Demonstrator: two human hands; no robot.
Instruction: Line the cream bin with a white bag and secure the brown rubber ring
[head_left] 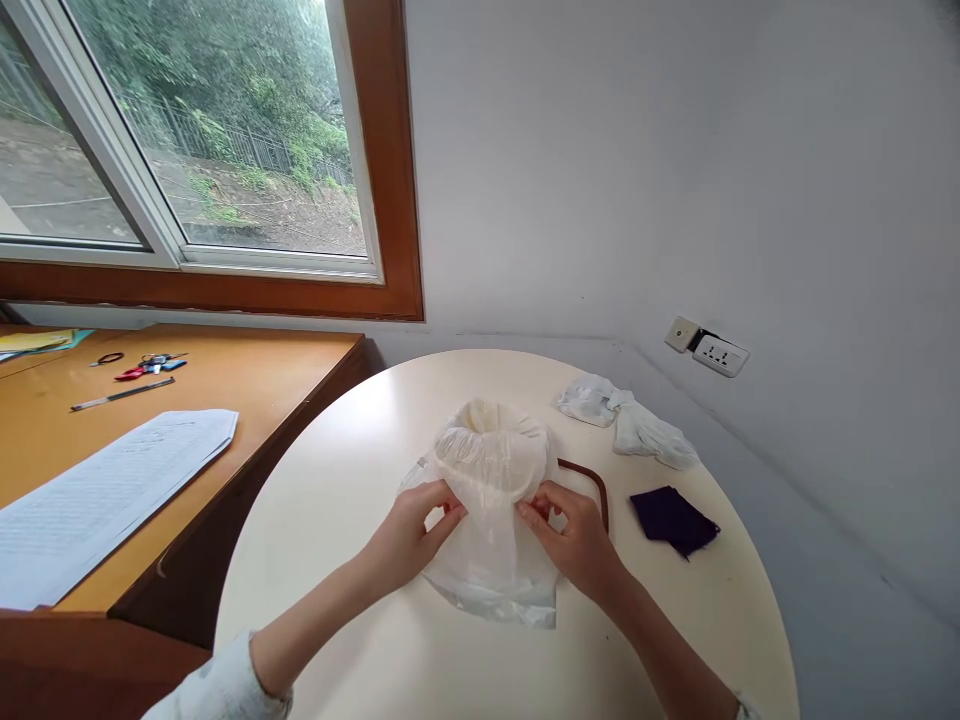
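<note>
A thin, whitish plastic bag (491, 470) stands on the round table with its mouth upward. Its upper part is stretched round in a ring, and the loose film hangs down over the front onto the tabletop. My left hand (420, 525) pinches the film at the left side between thumb and forefinger. On the right side my right hand (570, 530) pinches the same film in a like way. Whatever the bag is fitted over is hidden under the film. Behind my right hand a brown curved strip (596, 478), perhaps a handle, shows beside the bag.
On the cream round table (337, 500) lie crumpled white plastic bags (645, 430) at the back right and a dark purple cloth (673, 520) at the right. A wooden desk (285, 370) holds papers (127, 490), a pen (124, 394) and keys (154, 366). A wall socket (720, 354) is at the right.
</note>
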